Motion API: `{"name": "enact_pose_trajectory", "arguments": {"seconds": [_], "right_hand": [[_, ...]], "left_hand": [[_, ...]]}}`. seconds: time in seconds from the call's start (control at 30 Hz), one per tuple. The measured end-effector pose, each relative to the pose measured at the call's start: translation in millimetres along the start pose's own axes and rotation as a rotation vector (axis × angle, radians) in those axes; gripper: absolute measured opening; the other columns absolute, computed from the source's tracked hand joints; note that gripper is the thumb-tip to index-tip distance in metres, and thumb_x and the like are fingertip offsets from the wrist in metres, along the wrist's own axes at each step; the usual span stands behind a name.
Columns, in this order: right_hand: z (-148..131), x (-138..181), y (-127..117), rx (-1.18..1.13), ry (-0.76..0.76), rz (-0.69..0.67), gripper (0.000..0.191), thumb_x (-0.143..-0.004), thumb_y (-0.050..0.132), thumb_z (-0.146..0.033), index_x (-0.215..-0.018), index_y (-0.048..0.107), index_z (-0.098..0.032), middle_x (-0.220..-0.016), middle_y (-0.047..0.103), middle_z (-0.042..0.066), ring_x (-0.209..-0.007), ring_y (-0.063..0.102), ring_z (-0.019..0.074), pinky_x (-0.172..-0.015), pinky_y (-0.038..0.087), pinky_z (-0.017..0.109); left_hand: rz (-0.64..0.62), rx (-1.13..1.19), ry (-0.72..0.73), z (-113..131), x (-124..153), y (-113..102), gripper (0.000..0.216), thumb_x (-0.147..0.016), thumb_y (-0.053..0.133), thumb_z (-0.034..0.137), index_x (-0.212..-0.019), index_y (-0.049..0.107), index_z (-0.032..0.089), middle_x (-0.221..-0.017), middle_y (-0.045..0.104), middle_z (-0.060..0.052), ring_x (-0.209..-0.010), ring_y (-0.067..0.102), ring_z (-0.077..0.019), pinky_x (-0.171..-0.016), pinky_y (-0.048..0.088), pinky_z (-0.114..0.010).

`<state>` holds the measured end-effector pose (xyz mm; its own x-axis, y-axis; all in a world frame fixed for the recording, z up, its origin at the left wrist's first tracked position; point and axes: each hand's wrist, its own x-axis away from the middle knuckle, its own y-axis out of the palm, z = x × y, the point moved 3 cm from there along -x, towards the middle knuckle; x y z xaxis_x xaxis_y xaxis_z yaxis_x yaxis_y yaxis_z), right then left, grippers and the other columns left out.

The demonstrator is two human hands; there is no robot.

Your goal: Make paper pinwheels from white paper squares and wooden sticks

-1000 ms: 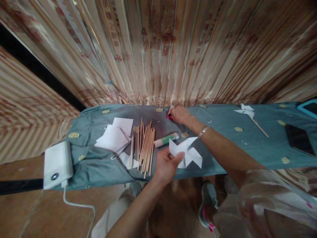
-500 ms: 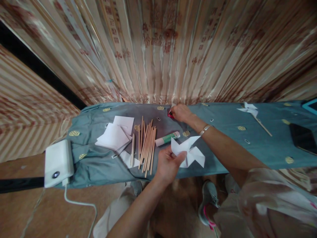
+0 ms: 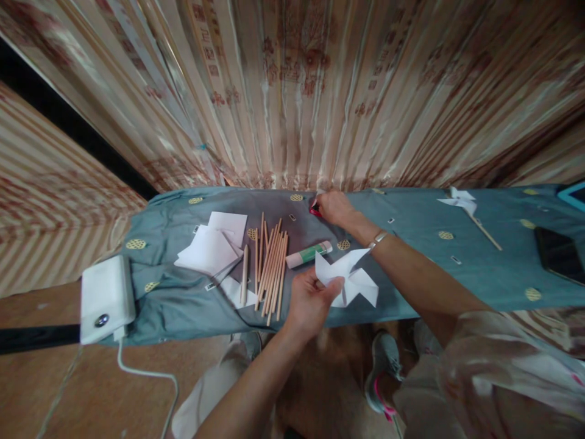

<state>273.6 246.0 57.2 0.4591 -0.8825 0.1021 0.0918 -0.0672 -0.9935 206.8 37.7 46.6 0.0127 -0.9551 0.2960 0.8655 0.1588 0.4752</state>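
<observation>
The left hand [image 3: 313, 299] was pinching a folded white paper pinwheel [image 3: 354, 283] between thumb and fingers, near its middle and from one side; I think it was held so because then the pointed blades stood free and were not crushed. Just beyond this grip there lay a green-and-white tube [image 3: 308, 255], within easy reach. To the left of the grip the thin wooden sticks [image 3: 274, 268] were lying loosely side by side, perhaps so that one could be taken alone. Farther forward, the right hand [image 3: 338, 210] had its fingertips at a small red object [image 3: 315, 209]; the fingers hid most of it, and I could not tell how firmly they were closed. Past the sticks, on the left, white paper sheets [image 3: 208, 250] overlapped in a pile, seemingly gathered to keep them out of the way. Far to the right of the grip, another pinwheel on a stick [image 3: 461, 201] rested on the cloth [image 3: 411, 219], apart from the loose materials, probably for protecting its blades.
</observation>
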Motion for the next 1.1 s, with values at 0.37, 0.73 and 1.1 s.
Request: {"name": "enact_pose_trajectory", "arguments": {"seconds": [0.37, 0.73, 1.1], "right_hand": [[19.4, 35.3, -11.5, -0.194, 0.129, 0.230, 0.036, -0.093, 0.042, -0.020, -0.113, 0.071, -0.012, -0.109, 0.076, 0.016, -0.100, 0.069, 0.0281, -0.084, 0.049, 0.035], [31.8, 195.0, 63.4, -0.405, 0.168, 0.453, 0.027, -0.091, 0.049, -0.024, -0.095, 0.074, -0.017, -0.094, 0.077, 0.013, -0.089, 0.066, 0.0277, -0.083, 0.051, 0.039], [36.1, 201.8, 72.9, -0.549, 0.134, 0.383, 0.028, -0.094, 0.048, -0.023, -0.109, 0.072, -0.022, -0.105, 0.076, 0.009, -0.096, 0.067, 0.0259, -0.091, 0.054, 0.042]], "left_hand": [[0.042, 0.003, -0.020, -3.4, -1.2, -1.1, 0.029, -0.052, 0.085, 0.036, -0.062, 0.068, 0.015, -0.058, 0.063, 0.000, -0.051, 0.050, -0.0106, -0.051, 0.041, -0.023], [0.082, 0.029, -0.034, -7.4, -1.3, 4.1, 0.026, -0.047, 0.084, 0.031, -0.065, 0.072, 0.016, -0.060, 0.069, -0.001, -0.054, 0.057, -0.0133, -0.051, 0.046, -0.024], [0.201, -0.095, 0.035, 0.3, -14.5, -7.6, 0.027, -0.044, 0.085, 0.028, -0.065, 0.074, 0.015, -0.066, 0.074, -0.003, -0.056, 0.064, -0.0148, -0.059, 0.052, -0.026]]}}
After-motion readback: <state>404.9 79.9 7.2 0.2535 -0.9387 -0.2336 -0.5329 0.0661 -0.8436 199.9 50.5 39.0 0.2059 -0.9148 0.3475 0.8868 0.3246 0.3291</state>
